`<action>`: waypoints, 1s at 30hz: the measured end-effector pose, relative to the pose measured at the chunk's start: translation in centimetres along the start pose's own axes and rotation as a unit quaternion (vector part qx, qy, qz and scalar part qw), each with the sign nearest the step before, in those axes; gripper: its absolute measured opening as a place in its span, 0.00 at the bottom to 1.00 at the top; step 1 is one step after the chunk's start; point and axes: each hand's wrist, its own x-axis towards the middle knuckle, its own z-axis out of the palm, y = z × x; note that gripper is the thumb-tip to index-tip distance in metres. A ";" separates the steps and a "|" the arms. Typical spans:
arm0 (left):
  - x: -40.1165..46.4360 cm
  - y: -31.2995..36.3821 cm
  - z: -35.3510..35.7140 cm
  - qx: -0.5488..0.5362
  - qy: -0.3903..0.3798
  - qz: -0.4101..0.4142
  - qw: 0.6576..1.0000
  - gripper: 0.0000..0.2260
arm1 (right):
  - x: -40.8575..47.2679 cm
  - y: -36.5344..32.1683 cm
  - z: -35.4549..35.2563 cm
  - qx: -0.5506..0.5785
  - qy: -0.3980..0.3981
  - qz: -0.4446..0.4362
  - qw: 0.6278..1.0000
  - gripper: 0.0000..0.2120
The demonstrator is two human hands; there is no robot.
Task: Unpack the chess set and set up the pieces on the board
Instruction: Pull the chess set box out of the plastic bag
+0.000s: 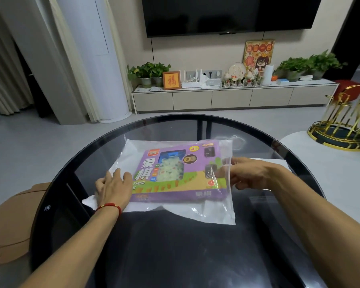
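A purple chess set box [175,173] lies flat inside a clear plastic zip bag [216,213] on a round dark glass table [175,256]. A window in the lid shows pale pieces inside. My left hand [112,186] rests flat on the bag's left end, fingers spread, beside the box. My right hand [245,173] pinches the bag's right edge near its zip strip, fingers curled round the plastic. The bag's mouth is on the right side, and I cannot tell how far it is parted.
A brown stool [10,221] sits at the table's left. A white round table [330,163] with a gold wire stand [341,129] is at the right. Beyond are a TV cabinet [233,98] with plants and a white column unit [96,59].
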 end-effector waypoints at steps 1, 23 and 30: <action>0.2 -0.1 0.1 0.010 -0.011 -0.005 1.000 0.16 | -0.3 0.4 -0.3 -0.004 0.006 0.011 1.000 0.13; -0.2 -1.6 0.6 0.139 -0.031 -0.073 0.987 0.30 | -2.9 1.2 -0.2 0.052 0.108 -0.035 0.992 0.13; 0.9 -3.0 -1.2 0.190 0.050 -0.113 0.974 0.25 | -2.6 1.5 -0.7 0.119 0.198 -0.093 0.968 0.12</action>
